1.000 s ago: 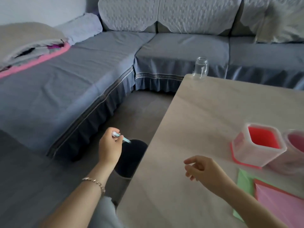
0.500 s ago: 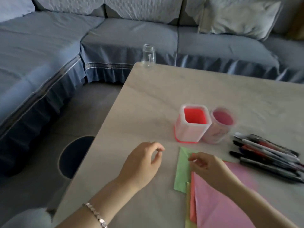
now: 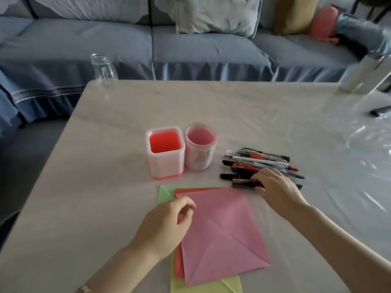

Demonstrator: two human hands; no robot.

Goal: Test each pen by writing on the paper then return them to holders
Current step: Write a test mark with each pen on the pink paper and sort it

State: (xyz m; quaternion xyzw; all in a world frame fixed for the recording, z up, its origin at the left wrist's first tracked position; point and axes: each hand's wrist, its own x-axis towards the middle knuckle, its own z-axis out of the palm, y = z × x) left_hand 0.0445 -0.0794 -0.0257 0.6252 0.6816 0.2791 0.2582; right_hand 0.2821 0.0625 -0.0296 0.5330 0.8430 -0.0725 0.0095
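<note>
Pens (image 3: 261, 163) lie in a loose heap on the table (image 3: 105, 166), right of the two holders, heads all pointing toward the holders. Right hand (image 3: 275, 187) is on the near edge of the heap, fingers curled over a dark pen (image 3: 243, 183); looks like thumb and fingertips are closing on it, but can't tell if it's actually gripped or lifted yet. Risk 1: heap is stacked and round-barrelled, so dragging one out sideways could roll neighbours off toward the near side or onto the paper. Risk 2: the dark pen seems capped, so it needs the other hand to uncap. Left hand (image 3: 167, 225) is loosely curled, holding nothing, resting on the left corner of the pink sheet (image 3: 222, 229). The pink sheet tops a fanned stack with red, green and yellow sheets under it, and it's creased from folds. If the left hand lets go, writing pressure will likely slide the top sheet, and the crease ridges could make a good pen skip and read as dead. Square holder (image 3: 165, 153) and round holder (image 3: 200, 146) stand touching, both look empty, just beyond the paper. They're light plastic by the look, so a pen dropped in at an angle could tip one. Glass jar (image 3: 103, 69) at the far table corner is well clear, no concern.
</note>
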